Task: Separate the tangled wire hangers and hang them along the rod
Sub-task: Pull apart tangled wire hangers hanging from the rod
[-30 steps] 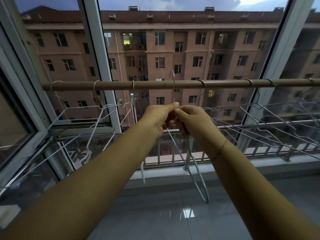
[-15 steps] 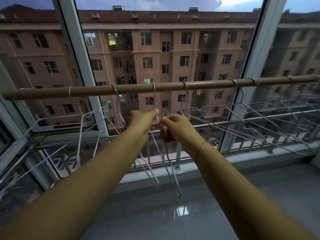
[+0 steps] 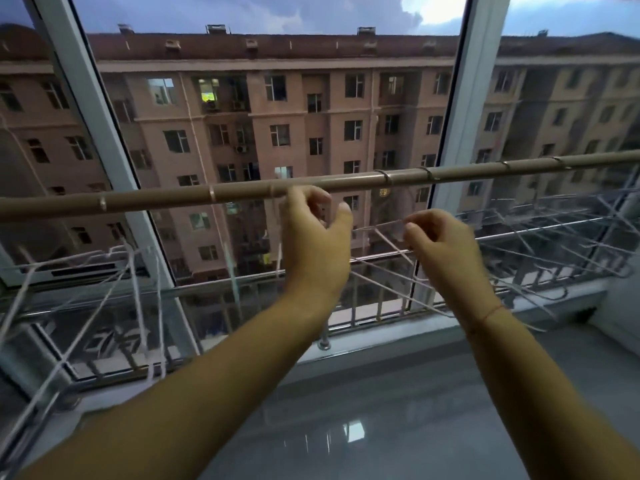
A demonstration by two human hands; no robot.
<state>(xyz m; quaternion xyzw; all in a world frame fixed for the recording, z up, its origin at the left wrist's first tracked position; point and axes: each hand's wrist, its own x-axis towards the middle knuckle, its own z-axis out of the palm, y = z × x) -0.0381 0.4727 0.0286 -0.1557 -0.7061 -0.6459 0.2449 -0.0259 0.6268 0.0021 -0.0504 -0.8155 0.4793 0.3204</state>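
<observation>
A brown rod runs across the window with several wire hanger hooks over it. My left hand is raised just under the rod, fingers curled and thumb apart. A blurred white hanger hangs from a hook right beside its fingertips. My right hand is lower and to the right, with thumb and forefinger pinched on the top wire of a wire hanger. More white hangers hang at the left, and others crowd together at the right.
The window frame posts stand behind the rod. A metal railing runs along the sill below. Glossy grey floor lies under my arms. A white wall edge is at the far right.
My hands have parted: the left rose to the rod, the right moved right onto another hanger's wire. The hanger held between them now hangs from the rod. The view shifted left.
</observation>
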